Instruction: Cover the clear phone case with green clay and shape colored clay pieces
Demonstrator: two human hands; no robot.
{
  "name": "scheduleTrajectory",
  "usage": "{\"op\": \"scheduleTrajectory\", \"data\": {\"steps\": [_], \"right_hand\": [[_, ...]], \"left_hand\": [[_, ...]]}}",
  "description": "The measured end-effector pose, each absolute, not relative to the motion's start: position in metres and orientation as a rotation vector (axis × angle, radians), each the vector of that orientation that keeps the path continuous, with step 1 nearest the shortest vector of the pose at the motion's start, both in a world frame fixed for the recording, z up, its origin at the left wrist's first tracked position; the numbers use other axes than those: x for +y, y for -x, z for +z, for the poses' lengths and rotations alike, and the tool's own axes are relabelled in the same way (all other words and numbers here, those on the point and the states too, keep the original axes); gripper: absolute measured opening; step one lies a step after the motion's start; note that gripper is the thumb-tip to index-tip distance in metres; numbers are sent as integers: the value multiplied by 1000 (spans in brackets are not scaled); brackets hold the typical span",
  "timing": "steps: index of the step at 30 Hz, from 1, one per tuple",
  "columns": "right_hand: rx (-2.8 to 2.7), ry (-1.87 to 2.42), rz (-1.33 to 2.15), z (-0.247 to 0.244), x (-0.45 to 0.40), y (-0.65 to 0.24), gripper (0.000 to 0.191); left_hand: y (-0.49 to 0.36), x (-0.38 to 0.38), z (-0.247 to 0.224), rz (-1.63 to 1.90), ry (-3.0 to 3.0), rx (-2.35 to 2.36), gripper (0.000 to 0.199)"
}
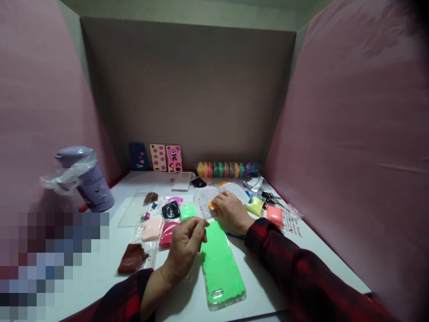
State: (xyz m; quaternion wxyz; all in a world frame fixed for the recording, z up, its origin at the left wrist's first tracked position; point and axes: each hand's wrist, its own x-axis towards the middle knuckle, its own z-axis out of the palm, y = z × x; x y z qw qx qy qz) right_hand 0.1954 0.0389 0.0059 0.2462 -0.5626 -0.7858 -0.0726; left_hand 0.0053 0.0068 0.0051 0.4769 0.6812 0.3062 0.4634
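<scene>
Head camera: the person's left hand (187,243) is curled, thumb and fingers drawn together just above the upper left edge of a green-covered phone case (223,264). Whether a small piece is pinched there cannot be told. The right hand (231,212) reaches beyond the case with bent fingers at some orange clay (212,205), beside printed papers (205,197); how firmly it grips is unclear.

The green case lies flat on the white table (261,290), its camera hole at the end nearest the person. Left of it sit packets — brown clay (132,258), pale pink clay (152,229), red clay (168,235) and black clay (171,209) — with a bright green packet (188,212) behind the left hand. Yellow clay (256,206), coral clay (275,215), keys (269,197) and a sticker sheet (292,224) are on the right. Three decorated cases (157,157) lean at the back wall, left of a row of coloured clays (219,170). At far left a purple bottle (95,190) stands, plastic wrap around its upper part.
</scene>
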Motion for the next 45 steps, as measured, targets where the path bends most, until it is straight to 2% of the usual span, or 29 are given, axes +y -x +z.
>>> {"op": "scheduleTrajectory", "data": {"steps": [10, 16, 21, 30, 36, 45], "right_hand": [[-1750, 1529, -18, -5, 40, -198, 18], [-1547, 1432, 259, -9, 37, -195, 14], [-1446, 1254, 554, -11, 37, -193, 19], [-1424, 1006, 950, 1, 23, -179, 28], [-1491, 985, 999, 6, 14, -172, 24], [-1598, 1024, 845, 11, 8, -168, 7]], "left_hand": [[9, 8, 8, 1080, -1633, 771, 25], [8, 9, 8, 1066, -1601, 783, 25], [4, 13, 8, 1098, -1448, 824, 21], [0, 19, 0, 1042, -1367, 850, 34], [2, 17, 5, 1030, -1404, 828, 24], [8, 20, 9, 1284, -1583, 858, 10]]}}
